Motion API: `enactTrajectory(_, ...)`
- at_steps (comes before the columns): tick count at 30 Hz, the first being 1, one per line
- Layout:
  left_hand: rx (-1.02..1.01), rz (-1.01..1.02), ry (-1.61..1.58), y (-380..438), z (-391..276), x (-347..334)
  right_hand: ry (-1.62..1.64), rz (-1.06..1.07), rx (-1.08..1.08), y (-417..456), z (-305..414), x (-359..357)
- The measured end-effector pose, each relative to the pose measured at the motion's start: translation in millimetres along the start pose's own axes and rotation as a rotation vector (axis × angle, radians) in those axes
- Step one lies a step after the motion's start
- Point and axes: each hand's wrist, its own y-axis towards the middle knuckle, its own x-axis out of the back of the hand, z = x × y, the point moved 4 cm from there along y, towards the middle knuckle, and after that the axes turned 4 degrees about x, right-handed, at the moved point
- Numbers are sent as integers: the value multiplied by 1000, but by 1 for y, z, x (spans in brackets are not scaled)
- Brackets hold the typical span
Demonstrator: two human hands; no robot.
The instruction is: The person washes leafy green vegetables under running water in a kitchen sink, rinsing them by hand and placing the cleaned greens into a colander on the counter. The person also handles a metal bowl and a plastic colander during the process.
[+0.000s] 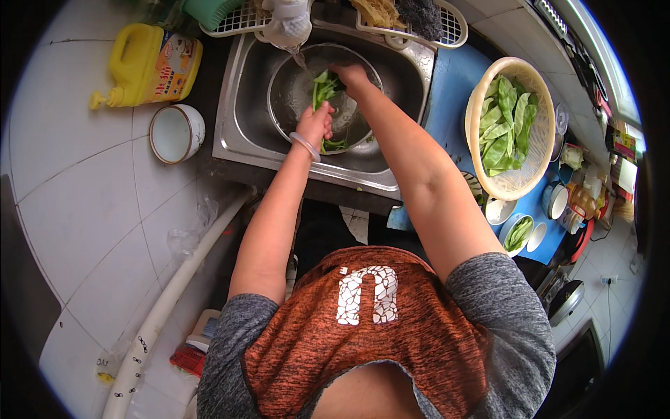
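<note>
My left hand [315, 124], with a pale bangle [305, 146] at the wrist, is closed around a bunch of leafy green stems [325, 89]. Leaves rise above the fist, and stem ends hang below it. My right hand [352, 78] is at the upper leaves, its fingers partly hidden, so its grip is unclear. Both hands are over a round metal basin [274, 94] inside the stainless steel sink [246, 112]. From the faucet [289, 26], water [300, 60] runs into the basin, which has water in it.
To the right, a cream plastic colander [473, 120] holds flat green beans [505, 123] on a blue surface [445, 78]. A bowl of cut greens [517, 234] stands nearer me. On the left are a yellow detergent jug [152, 65] and a white bowl [175, 134]. White racks [451, 26] line the sink's back.
</note>
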Motion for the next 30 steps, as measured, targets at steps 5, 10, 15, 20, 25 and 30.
enactTrajectory(5, 105, -306, -201, 47, 0, 39, -509, -147, 506, -29, 13, 4)
enactTrajectory(10, 146, -558, 212, 80, -9, 41, -782, 10, 497, -65, 4, 16)
enactTrajectory(15, -11, -433, -87, 73, -21, 18, -927, 378, 585, -104, -26, 9)
enactTrajectory(20, -187, -172, -320, 34, -42, -7, -1002, 290, 666, -118, -21, 15)
enactTrajectory(25, -263, -205, -265, -6, -55, 0, -1121, 354, 648, -134, 12, 28)
enactTrajectory(30, -219, -278, -266, -16, -55, 1, -1012, 371, 790, -152, 98, 35)
